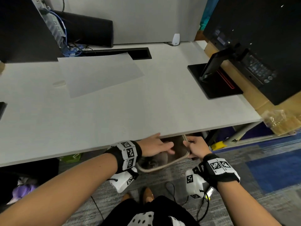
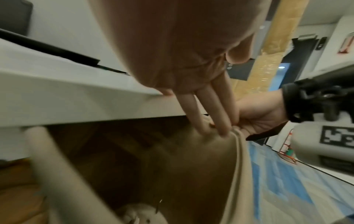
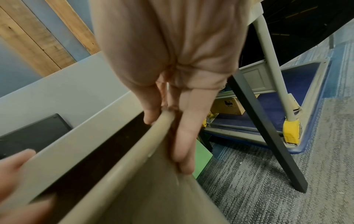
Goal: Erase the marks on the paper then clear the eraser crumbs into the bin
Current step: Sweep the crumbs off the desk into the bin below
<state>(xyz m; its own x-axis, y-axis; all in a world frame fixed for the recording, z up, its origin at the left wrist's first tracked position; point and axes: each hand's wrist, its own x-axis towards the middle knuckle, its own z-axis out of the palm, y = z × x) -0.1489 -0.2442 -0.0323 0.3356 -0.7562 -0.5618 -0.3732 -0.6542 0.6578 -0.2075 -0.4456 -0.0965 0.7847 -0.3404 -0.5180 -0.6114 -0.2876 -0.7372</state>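
A white sheet of paper point(image 1: 97, 74) lies on the desk toward the back left, and a pale eraser point(image 1: 59, 83) rests beside its left edge. Below the desk's front edge hangs a beige bin point(image 1: 162, 168), tilted toward me. My right hand point(image 1: 189, 146) grips its right rim point(image 3: 134, 151), thumb inside and fingers point(image 3: 184, 144) outside. My left hand point(image 1: 169, 148) is open, its straight fingers point(image 2: 191, 115) reaching off the desk edge point(image 2: 95, 98) over the bin's mouth point(image 2: 239, 151). Eraser crumbs are too small to make out.
Crumpled paper point(image 2: 139, 215) lies in the bin's bottom. A black monitor stand point(image 1: 215, 80) sits at the desk's right. A second monitor and cables point(image 1: 71, 49) fill the back left. Desk legs point(image 3: 268, 136) and a yellow-footed frame point(image 3: 291, 133) stand on the carpet at the right.
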